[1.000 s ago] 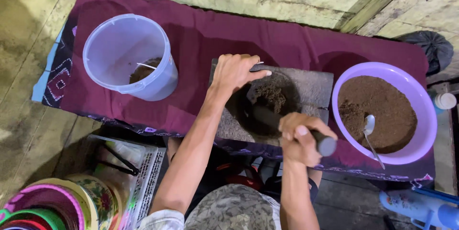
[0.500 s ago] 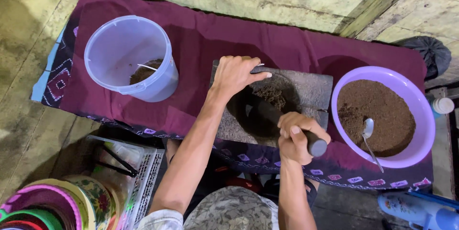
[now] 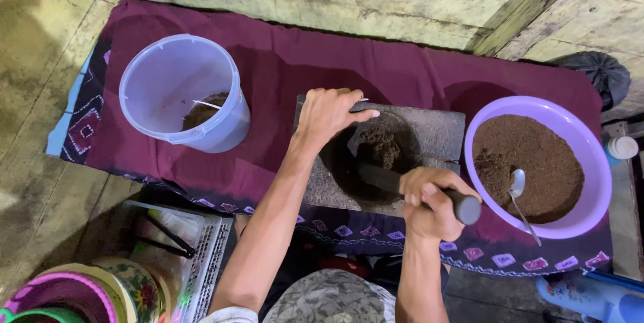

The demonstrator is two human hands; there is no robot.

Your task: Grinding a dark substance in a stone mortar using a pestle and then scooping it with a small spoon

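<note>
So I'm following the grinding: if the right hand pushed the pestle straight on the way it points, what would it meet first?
Probably the brown paste in the stone mortar: the right hand aims the pestle up-left, its tip just short of it.

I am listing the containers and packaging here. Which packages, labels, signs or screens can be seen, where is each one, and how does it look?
No labels, signs or screens show.
Plastic bucket: left on the purple cloth, translucent, round, a little brown powder inside.
Purple basin: right, round, full of brown powder, with a spoon.
Small white-capped bottle: right edge, mostly hidden.
Black bag: upper right, crumpled.
</note>
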